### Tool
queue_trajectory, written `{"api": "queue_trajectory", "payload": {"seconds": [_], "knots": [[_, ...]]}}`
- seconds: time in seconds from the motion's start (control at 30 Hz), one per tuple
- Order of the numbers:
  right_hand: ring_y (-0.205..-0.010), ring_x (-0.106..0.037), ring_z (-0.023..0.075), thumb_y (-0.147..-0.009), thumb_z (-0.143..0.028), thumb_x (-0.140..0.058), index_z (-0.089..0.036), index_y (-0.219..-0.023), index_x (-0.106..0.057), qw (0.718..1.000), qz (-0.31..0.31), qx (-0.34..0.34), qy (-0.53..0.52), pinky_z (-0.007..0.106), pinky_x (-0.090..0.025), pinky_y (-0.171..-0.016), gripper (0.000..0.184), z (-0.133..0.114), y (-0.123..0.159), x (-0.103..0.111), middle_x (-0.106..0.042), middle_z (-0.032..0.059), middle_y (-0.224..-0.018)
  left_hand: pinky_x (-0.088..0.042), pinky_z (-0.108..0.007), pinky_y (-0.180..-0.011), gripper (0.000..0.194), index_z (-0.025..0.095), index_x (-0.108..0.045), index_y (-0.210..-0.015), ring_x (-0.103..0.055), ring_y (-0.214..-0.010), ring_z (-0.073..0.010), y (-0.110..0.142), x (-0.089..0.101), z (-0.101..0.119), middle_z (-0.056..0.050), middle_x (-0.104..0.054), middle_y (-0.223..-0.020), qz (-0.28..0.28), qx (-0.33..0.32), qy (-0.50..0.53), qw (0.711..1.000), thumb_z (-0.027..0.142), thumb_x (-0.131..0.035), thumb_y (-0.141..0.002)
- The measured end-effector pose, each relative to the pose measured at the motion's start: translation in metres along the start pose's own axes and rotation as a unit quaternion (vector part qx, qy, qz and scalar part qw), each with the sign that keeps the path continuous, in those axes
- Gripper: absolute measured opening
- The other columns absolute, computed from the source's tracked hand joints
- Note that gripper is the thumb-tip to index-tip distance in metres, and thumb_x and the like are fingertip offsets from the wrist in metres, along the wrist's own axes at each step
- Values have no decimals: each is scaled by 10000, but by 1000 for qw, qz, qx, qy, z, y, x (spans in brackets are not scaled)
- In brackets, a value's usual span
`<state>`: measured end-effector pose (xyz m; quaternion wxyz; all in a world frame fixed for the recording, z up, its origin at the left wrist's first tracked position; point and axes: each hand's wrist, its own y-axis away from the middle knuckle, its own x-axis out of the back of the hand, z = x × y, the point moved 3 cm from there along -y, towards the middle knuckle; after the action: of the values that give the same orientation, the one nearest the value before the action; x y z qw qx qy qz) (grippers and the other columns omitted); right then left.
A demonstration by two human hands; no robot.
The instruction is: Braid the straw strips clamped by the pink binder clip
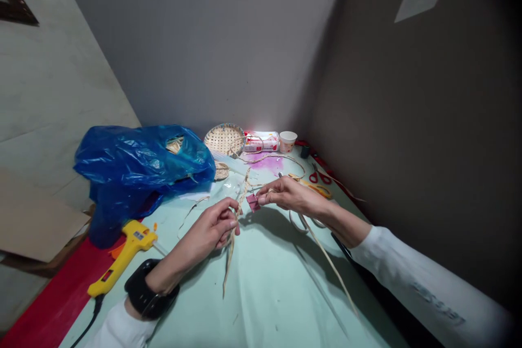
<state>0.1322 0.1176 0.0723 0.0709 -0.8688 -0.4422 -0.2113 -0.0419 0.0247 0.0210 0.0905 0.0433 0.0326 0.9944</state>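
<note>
My left hand (pixel 214 227) is closed in a pinch around a bundle of pale straw strips (pixel 233 239) that hang down over the light green table cover (pixel 277 288). My right hand (pixel 287 194) pinches a small pink binder clip (pixel 253 202) at the upper part of the same strips. A long strip (pixel 330 266) trails from under my right hand toward the near right. A black band sits on my left wrist.
A yellow glue gun (pixel 122 255) lies at the left on a red surface. Behind it is a blue plastic bag (pixel 142 168). At the back stand a woven basket (pixel 224 138), a white packet (pixel 261 141) and a paper cup (pixel 287 141). Red scissors (pixel 320 176) lie by the right wall.
</note>
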Motion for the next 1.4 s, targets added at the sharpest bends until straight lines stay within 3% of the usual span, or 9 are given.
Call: {"api": "queue_trajectory", "payload": {"seconds": [0.1,0.3,0.57,0.7,0.83,0.97,1.07,1.23,1.4], "knots": [[-477,-247,56,-810,-436,-628,-69,-900,-744,999,-30,14,-21,238,-184,-459,396,2,-5,-1,-559,-8,-604,-233,-183,-406,235,201,-473,-1055,-302,-430,-40,1,-3,2,35,-569,-676,-9,5,19,1000,235,-552,-837],[-491,-251,61,-818,-416,-627,-94,-935,-748,998,-38,33,-42,241,-171,-455,364,13,-11,3,-631,20,-681,-208,-186,-398,344,197,-466,-1114,-280,-427,-37,4,-8,5,43,-545,-662,-9,41,74,996,241,-599,-801],[-615,-464,104,-811,-462,-636,-121,-959,-763,997,-41,59,-25,231,-294,-525,393,10,-8,7,-718,75,-894,-238,-175,-414,428,240,-451,-1196,-313,-444,-42,5,-4,1,47,-523,-679,-7,63,96,993,241,-620,-802],[-541,-393,87,-822,-455,-621,-130,-952,-765,997,-41,63,-29,241,-245,-487,379,8,-7,6,-723,64,-847,-235,-177,-407,442,246,-433,-1210,-306,-435,-44,6,-6,0,50,-525,-678,-9,80,72,994,245,-604,-802],[-561,-432,96,-818,-425,-626,-132,-934,-767,998,-27,52,-21,243,-271,-497,346,9,-7,5,-726,62,-858,-224,-180,-403,476,230,-392,-1249,-297,-432,-48,6,-7,-4,48,-537,-666,-5,94,41,995,248,-575,-811],[-667,-558,136,-817,-433,-630,-144,-929,-767,997,-40,61,-23,249,-389,-596,339,7,-9,4,-734,64,-892,-215,-180,-398,511,218,-371,-1267,-291,-427,-46,5,-7,-8,54,-533,-658,-14,104,49,993,240,-570,-797],[-843,-622,193,-803,-464,-647,-140,-949,-754,997,-42,69,-16,275,-440,-758,371,5,-11,3,-733,60,-918,-215,-183,-393,504,204,-374,-1256,-292,-418,-46,3,-6,-9,58,-528,-646,-10,99,42,994,243,-565,-791],[-892,-625,193,-805,-420,-665,-119,-1044,-704,998,-43,53,-14,264,-444,-766,386,7,-12,1,-718,60,-966,-202,-180,-385,468,209,-400,-1214,-284,-406,-44,1,-4,-7,64,-523,-638,-6,101,39,994,246,-576,-782],[-881,-635,184,-797,-359,-680,-96,-1087,-657,997,-4,32,-70,259,-447,-718,392,8,-12,3,-708,99,-988,-245,-182,-415,168,154,-543,-912,-349,-424,-37,0,-5,-5,17,-558,-648,5,79,17,997,264,-582,-792]]}}
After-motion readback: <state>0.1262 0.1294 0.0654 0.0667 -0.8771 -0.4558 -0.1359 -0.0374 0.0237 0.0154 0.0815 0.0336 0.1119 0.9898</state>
